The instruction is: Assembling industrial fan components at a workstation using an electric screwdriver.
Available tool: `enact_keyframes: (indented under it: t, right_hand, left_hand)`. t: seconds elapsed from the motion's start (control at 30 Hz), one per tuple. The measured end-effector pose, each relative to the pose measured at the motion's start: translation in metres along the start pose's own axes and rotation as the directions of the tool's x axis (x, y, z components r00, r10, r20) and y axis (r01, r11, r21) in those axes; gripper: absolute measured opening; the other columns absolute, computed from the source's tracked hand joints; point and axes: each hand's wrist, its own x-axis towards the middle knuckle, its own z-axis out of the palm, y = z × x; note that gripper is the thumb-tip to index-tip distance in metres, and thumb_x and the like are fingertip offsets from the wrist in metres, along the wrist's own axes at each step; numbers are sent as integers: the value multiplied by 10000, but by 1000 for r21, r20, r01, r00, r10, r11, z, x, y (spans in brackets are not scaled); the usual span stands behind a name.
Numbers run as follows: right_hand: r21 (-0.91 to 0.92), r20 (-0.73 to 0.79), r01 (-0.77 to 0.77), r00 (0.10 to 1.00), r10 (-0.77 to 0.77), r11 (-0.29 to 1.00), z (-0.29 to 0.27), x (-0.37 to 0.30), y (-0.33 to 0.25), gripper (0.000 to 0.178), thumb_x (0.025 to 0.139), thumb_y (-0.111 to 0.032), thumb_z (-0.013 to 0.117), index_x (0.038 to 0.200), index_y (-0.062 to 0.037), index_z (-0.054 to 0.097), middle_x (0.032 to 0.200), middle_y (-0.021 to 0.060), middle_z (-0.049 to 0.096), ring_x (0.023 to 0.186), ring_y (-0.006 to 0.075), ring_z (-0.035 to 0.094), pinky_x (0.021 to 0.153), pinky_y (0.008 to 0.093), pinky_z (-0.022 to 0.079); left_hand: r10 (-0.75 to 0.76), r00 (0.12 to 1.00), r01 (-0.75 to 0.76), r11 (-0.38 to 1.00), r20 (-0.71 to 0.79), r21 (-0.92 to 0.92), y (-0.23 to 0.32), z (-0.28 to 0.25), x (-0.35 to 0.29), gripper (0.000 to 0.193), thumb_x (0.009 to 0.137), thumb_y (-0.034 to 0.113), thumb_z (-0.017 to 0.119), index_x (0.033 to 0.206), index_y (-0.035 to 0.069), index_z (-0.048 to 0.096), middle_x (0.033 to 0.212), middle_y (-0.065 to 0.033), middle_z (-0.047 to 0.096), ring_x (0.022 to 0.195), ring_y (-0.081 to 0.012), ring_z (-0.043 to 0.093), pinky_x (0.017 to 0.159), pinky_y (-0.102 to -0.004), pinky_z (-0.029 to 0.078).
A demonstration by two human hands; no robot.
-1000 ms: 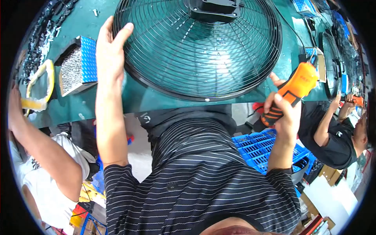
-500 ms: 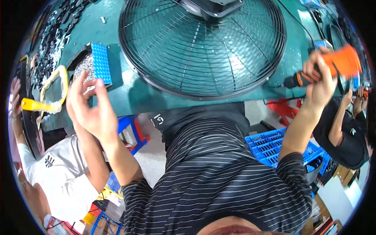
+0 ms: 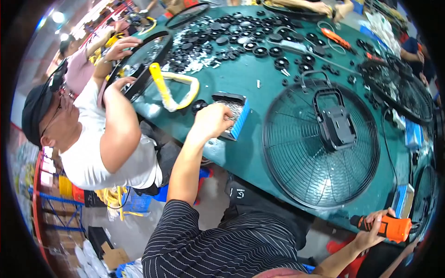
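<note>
The left hand (image 3: 211, 122) dips half-curled into the parts box (image 3: 242, 120) (holding anything? cannot tell); the right hand (image 3: 370, 236) grips the orange driver (image 3: 395, 229). The fan grille (image 3: 320, 180) lies between; a black knob (image 3: 199, 105) and yellow frame (image 3: 160, 84) sit left of the box.

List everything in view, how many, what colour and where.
Table: one, green, centre.
Fan head: one, black, right of centre.
Other fan grilles: at least two, black, right edge.
Open box: one, blue, left of fan head.
Metal pieces: many, silvery, in box.
Loop handle: one, yellow, left of box.
Round parts: many, black, far tabletop.
Power driver: one, orange-black, right hand.
People: several, mixed clothing, around table.
Left hand: one, bare, fingers in box.
Right hand: one, bare, around driver.
</note>
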Motion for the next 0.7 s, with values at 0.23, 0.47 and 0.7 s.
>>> enact_keyframes:
  t: [0.23, 0.47, 0.7]
  right_hand:
    - [-38, 10, -21, 1000, 22, 999, 8, 6, 4, 361, 919, 12, 519, 1270, 74, 458, 830, 83, 509, 624, 132, 478, 582, 252, 413]
    - [-47, 12, -28, 1000, 28, 999, 15, 6, -1, 365, 910, 15, 546, 1264, 59, 466, 834, 79, 511, 622, 120, 476, 575, 246, 404]
    - [-43, 19, -64, 998, 65, 997, 20, 9, 0, 369, 906, -2, 578, 1256, 49, 472, 806, 72, 516, 616, 113, 485, 579, 244, 403]
  left_hand:
    - [-34, 999, 37, 997, -42, 64, -4, 4, 8, 120, 763, 197, 722, 839, 106, 740, 866, -97, 710, 864, -291, 692, 754, -419, 541]
    - [17, 997, -11, 997, -72, 78, -5, 4, 8, 120, 773, 187, 720, 842, 89, 723, 888, -88, 697, 887, -289, 686, 775, -417, 538]
    - [-1, 996, 11, 993, -91, 115, -10, 9, 10, 101, 770, 149, 659, 840, 87, 697, 911, -95, 693, 876, -313, 679, 776, -433, 539]
